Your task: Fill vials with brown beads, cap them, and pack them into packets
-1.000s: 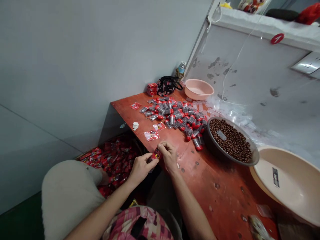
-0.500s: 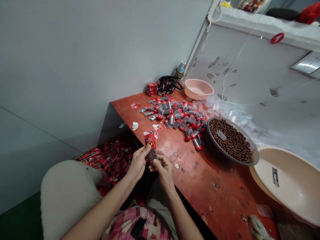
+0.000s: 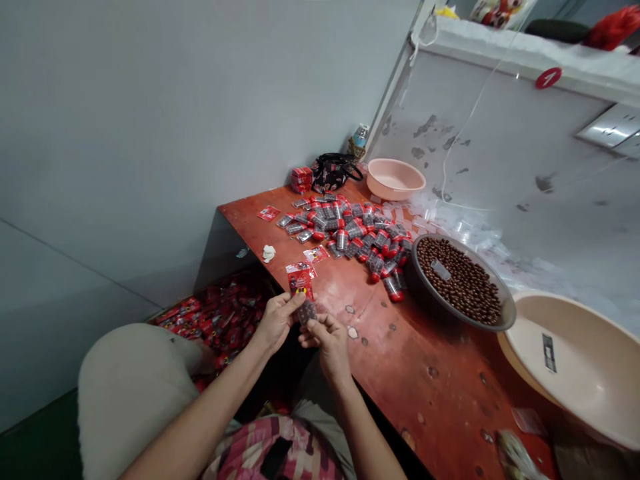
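Both my hands hold a small red printed packet (image 3: 300,283) upright over the table's near edge. Its lower end is a clear section with dark round contents (image 3: 307,311). My left hand (image 3: 274,322) grips it between thumb and fingers, and the fingertips of my right hand (image 3: 327,340) pinch its lower end. Beyond them lies a heap of clear packets with red ends (image 3: 345,233), on an orange-red worn table (image 3: 410,380). Two flat red packets (image 3: 317,254) lie close to my hands, and a grey bowl (image 3: 425,287) holds many brown balls (image 3: 463,283).
A large cream basin (image 3: 565,360) stands at the right and a pink basin (image 3: 394,179) at the far end. A black bag (image 3: 334,172) and stacked red boxes (image 3: 302,179) sit by the wall. Below left, a box holds many red packets (image 3: 220,320).
Since one second ago, my hands have lifted the red packet from low at the table edge to upright, with its clear end showing. Over the last half second, little has moved.
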{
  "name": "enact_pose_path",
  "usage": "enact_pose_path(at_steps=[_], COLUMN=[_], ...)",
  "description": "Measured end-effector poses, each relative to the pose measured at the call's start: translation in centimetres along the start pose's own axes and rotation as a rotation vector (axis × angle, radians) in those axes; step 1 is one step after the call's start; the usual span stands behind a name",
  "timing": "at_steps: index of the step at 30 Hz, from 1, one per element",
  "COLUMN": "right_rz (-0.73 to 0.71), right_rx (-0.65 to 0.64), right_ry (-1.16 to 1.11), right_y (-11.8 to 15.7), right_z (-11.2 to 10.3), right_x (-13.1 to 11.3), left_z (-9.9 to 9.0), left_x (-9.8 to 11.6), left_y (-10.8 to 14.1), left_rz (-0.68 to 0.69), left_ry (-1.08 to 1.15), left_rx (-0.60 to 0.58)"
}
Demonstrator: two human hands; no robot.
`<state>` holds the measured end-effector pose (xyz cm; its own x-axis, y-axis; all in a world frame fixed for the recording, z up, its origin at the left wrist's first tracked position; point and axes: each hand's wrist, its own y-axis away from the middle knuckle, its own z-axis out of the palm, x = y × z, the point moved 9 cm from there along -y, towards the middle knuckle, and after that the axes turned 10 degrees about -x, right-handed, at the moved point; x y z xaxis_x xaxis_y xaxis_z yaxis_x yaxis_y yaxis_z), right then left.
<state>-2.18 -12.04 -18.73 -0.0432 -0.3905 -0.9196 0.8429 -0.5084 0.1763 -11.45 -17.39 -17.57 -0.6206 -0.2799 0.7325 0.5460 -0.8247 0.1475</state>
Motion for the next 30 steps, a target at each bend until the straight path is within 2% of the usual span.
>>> enact_pose_path(at_steps=[8, 12, 17, 21, 23, 24, 27, 29, 30], right_rz=[-0.058, -0.077, -0.013, 0.059, 0.062, 0.055, 0.02, 0.006, 0.004], right_rx=[0.032, 0.016, -0.007, -0.095, -0.119, -0.131, -0.127, -0.084, -0.064], right_ry=[0.098, 0.131, -0.006, -0.063, -0.046, -0.037, -0.009, 0.021, 0.041], right_y=[-0.2, -0.6, -1.3, -2.2, -2.6, -2.8, -2.9, -2.8, -2.7], right_z=[0.2, 0.3, -0.3, 0.5, 1.2, 1.6, 1.8, 0.9, 0.4], right_x=[-0.8, -1.0, 0.1, 0.8, 0.7, 0.5, -0.1, -0.3, -0.4], left_z=[-1.4, -1.4, -0.1, 0.5, -0.7, -1.8, -6.4, -8.6, -9.1], left_x=[-0.8, -1.2, -2.9, -2.8, -2.3, -2.0, -2.3, -3.6, -4.0], left_y=[0.1, 0.7, 1.3, 1.7, 2.1, 2.4, 4.3, 5.7, 5.9], left_rz=[0.027, 0.054, -0.021, -0.036, -0.003, 0.023, 0.062, -0.029, -0.08], left_ry=[-0.011, -0.009, 0.079, 0.178, 0.21, 0.234, 0.311, 0.291, 0.246], left_rx=[0.142, 0.181, 0.085, -0.02, 0.005, 0.056, 0.326, 0.481, 0.502])
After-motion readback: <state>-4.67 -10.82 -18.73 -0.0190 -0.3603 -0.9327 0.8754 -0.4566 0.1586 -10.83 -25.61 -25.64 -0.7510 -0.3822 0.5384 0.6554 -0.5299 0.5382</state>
